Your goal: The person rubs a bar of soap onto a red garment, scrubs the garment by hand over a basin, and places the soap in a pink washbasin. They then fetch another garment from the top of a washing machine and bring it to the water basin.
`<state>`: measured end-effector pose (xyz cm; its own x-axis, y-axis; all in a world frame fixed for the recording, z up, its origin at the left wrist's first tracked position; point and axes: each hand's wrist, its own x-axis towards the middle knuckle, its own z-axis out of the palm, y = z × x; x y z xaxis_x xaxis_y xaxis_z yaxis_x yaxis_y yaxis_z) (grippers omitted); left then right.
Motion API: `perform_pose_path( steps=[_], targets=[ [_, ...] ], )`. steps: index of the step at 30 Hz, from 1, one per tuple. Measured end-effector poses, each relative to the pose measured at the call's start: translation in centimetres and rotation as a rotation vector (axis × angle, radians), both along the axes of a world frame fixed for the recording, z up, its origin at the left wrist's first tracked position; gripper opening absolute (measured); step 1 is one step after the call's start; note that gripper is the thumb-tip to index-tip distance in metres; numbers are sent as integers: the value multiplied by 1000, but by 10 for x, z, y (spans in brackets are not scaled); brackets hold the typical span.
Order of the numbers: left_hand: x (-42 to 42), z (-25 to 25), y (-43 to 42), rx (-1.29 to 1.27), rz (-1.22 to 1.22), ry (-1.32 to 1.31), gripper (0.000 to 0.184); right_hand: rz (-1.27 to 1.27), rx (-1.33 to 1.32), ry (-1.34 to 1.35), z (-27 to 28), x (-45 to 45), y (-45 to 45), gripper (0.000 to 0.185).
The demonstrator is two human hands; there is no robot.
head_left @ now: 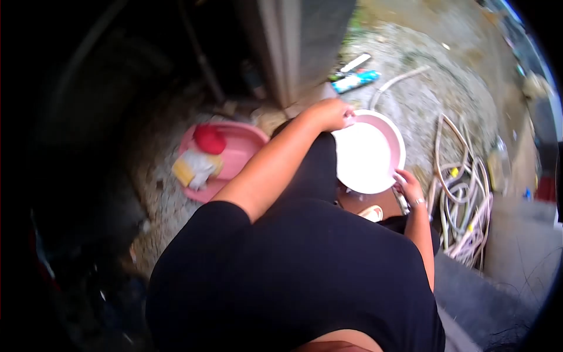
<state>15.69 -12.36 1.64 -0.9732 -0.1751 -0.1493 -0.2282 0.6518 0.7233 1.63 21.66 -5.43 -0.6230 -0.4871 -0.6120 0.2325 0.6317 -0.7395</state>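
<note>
A round basin (365, 154), pale pink at the rim and glaring white inside, is in front of my legs. My left hand (335, 114) grips its far-left rim, fingers closed over the edge. On the near-right rim, the fingers of my right hand (410, 188) are closed at the edge; a band circles that wrist. Left of my left forearm, a pink tub (243, 144) on the ground holds a red object (209, 139), a yellow sponge-like block (183, 172) and a crumpled whitish item (203, 165). The glare hides what the basin contains.
A tangled pale hose (463, 199) lies right of my right hand. Beyond the basin are a blue cylindrical container (356, 81) and a white object (355, 63) on rough wet ground. A dark upright panel (311, 47) stands ahead; the left side is very dark.
</note>
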Motion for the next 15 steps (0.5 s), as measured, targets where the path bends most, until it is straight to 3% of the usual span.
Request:
perform_pose_path(
  steps=[3,10,15],
  targets=[
    [26,-1,-41,105,272,32,31,-46,1,-3,-18,-7,9,32],
    [199,-101,-124,60,611,-108,31,-40,15,-78,-36,-3,21,31],
    [290,-90,-132,-7,816,-220,30,-42,18,-115,-44,-8,15,31]
  ],
)
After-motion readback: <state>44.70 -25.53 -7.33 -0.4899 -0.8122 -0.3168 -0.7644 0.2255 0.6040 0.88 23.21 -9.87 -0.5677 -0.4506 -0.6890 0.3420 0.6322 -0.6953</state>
